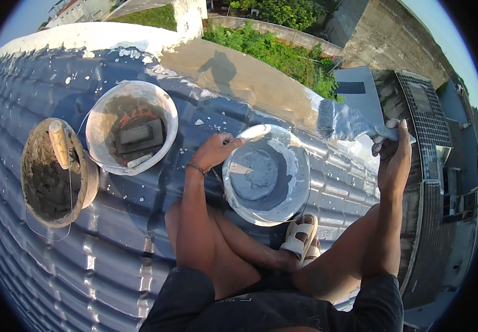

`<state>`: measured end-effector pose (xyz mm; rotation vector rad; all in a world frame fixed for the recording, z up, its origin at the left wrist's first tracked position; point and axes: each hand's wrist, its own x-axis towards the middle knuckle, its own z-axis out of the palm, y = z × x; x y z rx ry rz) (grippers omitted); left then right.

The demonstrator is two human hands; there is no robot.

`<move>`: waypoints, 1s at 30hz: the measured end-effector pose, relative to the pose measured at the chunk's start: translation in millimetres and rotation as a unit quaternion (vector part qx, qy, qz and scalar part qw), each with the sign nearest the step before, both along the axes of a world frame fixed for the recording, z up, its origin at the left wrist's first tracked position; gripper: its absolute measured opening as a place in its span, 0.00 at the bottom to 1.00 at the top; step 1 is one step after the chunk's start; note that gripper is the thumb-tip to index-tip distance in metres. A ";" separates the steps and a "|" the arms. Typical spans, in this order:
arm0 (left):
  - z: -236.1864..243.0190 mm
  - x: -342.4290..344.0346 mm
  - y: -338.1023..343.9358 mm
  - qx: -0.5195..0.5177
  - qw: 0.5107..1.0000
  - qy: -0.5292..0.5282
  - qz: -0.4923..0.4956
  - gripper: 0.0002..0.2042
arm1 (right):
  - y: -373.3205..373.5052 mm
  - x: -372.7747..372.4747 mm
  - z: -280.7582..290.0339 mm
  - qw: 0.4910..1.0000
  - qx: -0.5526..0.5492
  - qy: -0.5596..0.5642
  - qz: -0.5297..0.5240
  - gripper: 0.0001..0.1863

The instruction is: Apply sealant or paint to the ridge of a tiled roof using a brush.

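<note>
My right hand [392, 144], out at the right, is closed around the handle of a wide paint brush [352, 123]. Grey-blue coating covers the brush, and its bristles point left over the roof's edge. With fingers bent over the rim, my left hand [217, 149] grips the left side of a white bucket [304, 182]. Inside that bucket lies thick grey-blue coating [254, 171], with more smeared up the wall. The bucket rests on the roof in front of my sandalled feet.
Blue corrugated roof tiles [122, 221] slope under me, spotted with white crumbs. To the left stand a pale bucket [170, 130] holding a block-shaped tool [139, 135] and a bucket of dark mortar [50, 182] with a wooden handle [58, 144]. A plastered ledge [261, 83] borders the drop toward greenery.
</note>
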<state>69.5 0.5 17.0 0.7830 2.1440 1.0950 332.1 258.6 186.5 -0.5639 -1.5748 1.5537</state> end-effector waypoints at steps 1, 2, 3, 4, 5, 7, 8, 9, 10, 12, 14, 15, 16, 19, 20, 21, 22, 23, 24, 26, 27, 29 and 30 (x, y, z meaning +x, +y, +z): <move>0.3 0.3 0.3 0.003 1.000 -0.006 -0.004 0.24 | 0.2 0.3 0.0 1.000 -0.011 0.014 -0.001 0.19; 0.3 1.1 0.3 0.001 1.000 -0.005 -0.001 0.24 | 1.0 0.7 0.3 0.999 -0.029 0.034 -0.010 0.19; 0.0 2.1 0.7 0.023 1.000 -0.009 -0.001 0.22 | 1.8 1.1 0.4 0.999 -0.025 0.030 0.000 0.19; -0.5 2.8 1.9 0.042 0.999 -0.022 -0.005 0.21 | 2.7 1.6 0.7 0.998 -0.039 0.049 -0.005 0.18; -1.4 3.5 3.3 0.048 0.999 -0.011 0.001 0.21 | 4.0 2.4 1.4 0.995 -0.063 0.072 -0.020 0.18; -2.6 3.8 5.7 0.062 0.998 -0.030 -0.004 0.22 | 5.3 3.5 1.5 0.995 -0.064 0.076 -0.026 0.18; -3.4 3.9 6.3 0.063 0.998 -0.023 0.004 0.22 | 5.6 4.1 1.4 0.994 -0.068 0.085 -0.015 0.17; -4.0 3.5 6.8 0.077 0.997 -0.025 0.010 0.22 | 5.9 5.0 1.5 0.992 -0.076 0.097 -0.009 0.17; -4.8 2.9 6.7 0.090 0.995 -0.027 0.017 0.23 | 6.1 5.7 1.4 0.993 -0.070 0.093 0.001 0.17; -6.8 1.3 7.2 0.102 0.994 -0.032 0.023 0.23 | 6.2 7.4 0.9 0.992 -0.086 0.088 -0.016 0.17; -9.0 0.7 6.8 0.114 0.992 -0.038 0.029 0.24 | 6.4 9.1 0.2 0.992 -0.088 0.088 -0.001 0.15; -9.9 0.7 6.9 0.120 0.991 -0.043 0.033 0.24 | 6.7 9.8 0.1 0.991 -0.090 0.094 0.013 0.14; -10.6 0.4 6.7 0.127 0.990 -0.050 0.031 0.24 | 6.9 10.2 -0.3 0.992 -0.089 0.093 0.017 0.14; -10.7 -0.1 6.7 0.137 0.988 -0.045 0.054 0.27 | 6.9 9.7 -1.2 0.992 -0.083 0.092 0.024 0.14; -10.2 0.2 6.7 0.143 0.987 -0.043 0.061 0.27 | 6.2 8.8 -1.6 0.992 -0.085 0.090 0.007 0.15; -9.4 0.3 7.0 0.146 0.985 -0.050 0.072 0.27 | 5.4 7.6 -1.8 0.993 -0.077 0.090 -0.005 0.16; -8.4 0.5 6.9 0.146 0.984 -0.061 0.078 0.26 | 4.0 6.5 -1.9 0.993 -0.079 0.088 0.001 0.16; -7.5 0.5 6.8 0.151 0.983 -0.059 0.084 0.26 | 2.5 4.9 -1.9 0.993 -0.079 0.087 0.005 0.16; -6.4 0.5 7.1 0.156 0.982 -0.062 0.092 0.26 | 0.6 3.6 -1.4 0.994 -0.074 0.080 0.012 0.16; -5.5 0.9 7.6 0.159 0.980 -0.071 0.099 0.25 | -3.9 1.4 -0.6 0.996 -0.060 0.061 -0.008 0.18; -5.5 0.8 7.7 0.152 0.981 -0.067 0.102 0.25 | -6.3 0.7 -0.3 0.997 -0.055 0.053 0.019 0.18; -6.7 1.1 7.6 0.140 0.982 -0.072 0.104 0.25 | -12.4 -1.1 -2.2 0.999 0.035 -0.019 -0.032 0.19; -7.5 0.4 8.1 0.148 0.982 -0.057 0.102 0.24 | -15.8 -1.1 -3.7 0.992 0.093 -0.077 -0.023 0.21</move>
